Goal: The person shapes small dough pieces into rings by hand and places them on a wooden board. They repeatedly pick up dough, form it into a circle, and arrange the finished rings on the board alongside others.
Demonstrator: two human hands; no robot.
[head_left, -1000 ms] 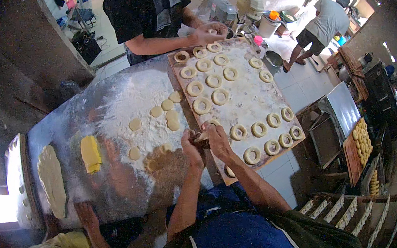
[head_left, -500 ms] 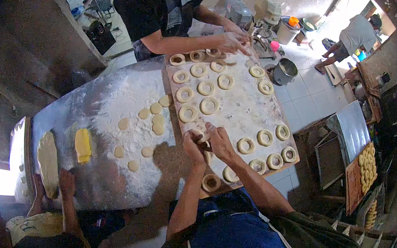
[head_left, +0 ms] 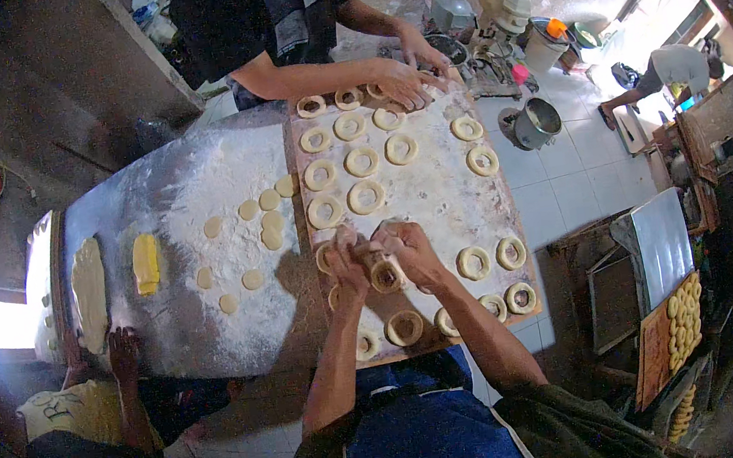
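Dough rings (head_left: 353, 199) formed in rows on wooden board (head_left: 448, 205); dough discs (head_left: 271, 222) left of board, not yet ringed; left hand (head_left: 350, 263), right hand (head_left: 412, 254) over board, fingers curled narrow, can't tell what's held.

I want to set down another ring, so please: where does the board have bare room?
The floured board is bare between the upper-left rings and the two right-edge rings, down to the lower-right rings. Crowded: the near edge, and around the left hand and right hand.

Dough discs (head_left: 271, 221) on table (head_left: 145, 348), rings (head_left: 353, 199) on board (head_left: 437, 207)
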